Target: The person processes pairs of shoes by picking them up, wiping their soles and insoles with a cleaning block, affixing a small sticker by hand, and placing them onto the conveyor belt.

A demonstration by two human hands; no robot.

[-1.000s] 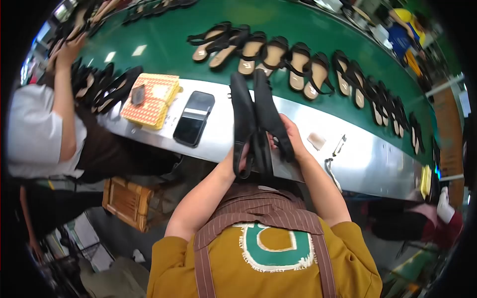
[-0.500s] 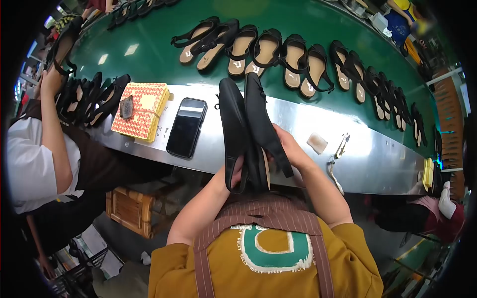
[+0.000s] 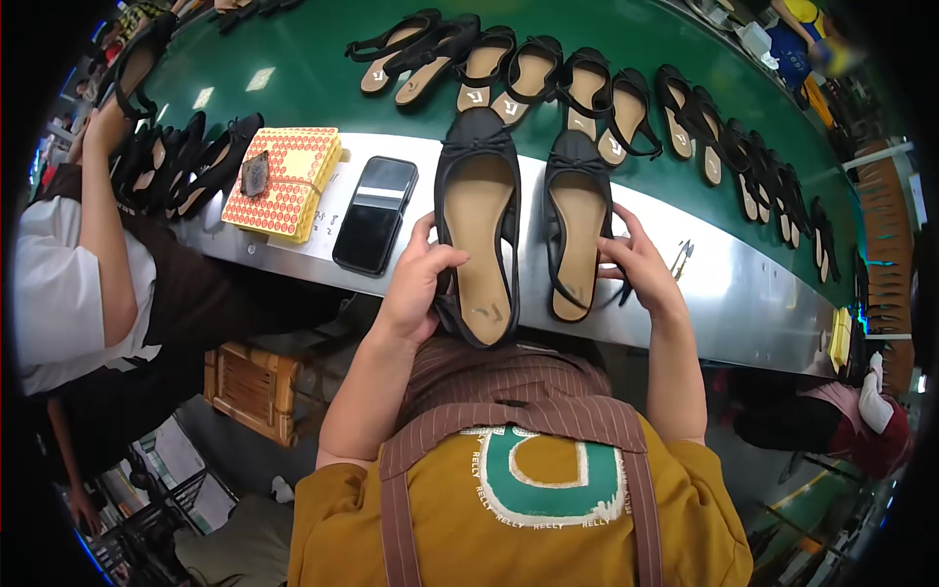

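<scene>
My left hand point(image 3: 416, 284) grips a black slingback flat point(image 3: 480, 230) by its side, thumb over the tan insole and fingers behind. A second black slingback flat point(image 3: 577, 220), also with a bow at the toe, is in my right hand point(image 3: 641, 262), whose thumb and fingers close on its right edge. Both shoes point away from me with their insoles facing up, side by side and apart. The left one looks larger and nearer to the camera. Grey marks show on both heel areas. Beneath the shoes lies the metal edge point(image 3: 724, 303) of the workbench.
A smartphone point(image 3: 376, 215) lies left of my hands, beside a banded stack of red-dotted yellow cards point(image 3: 284, 181). More black flats point(image 3: 533, 78) line the green surface point(image 3: 293, 98). At left, a co-worker's hand point(image 3: 106, 127) holds another shoe. A wooden stool point(image 3: 252, 391) stands below.
The two shoes, held close together on edge before, have been turned insoles up and spread apart. My hands have moved away from each other.
</scene>
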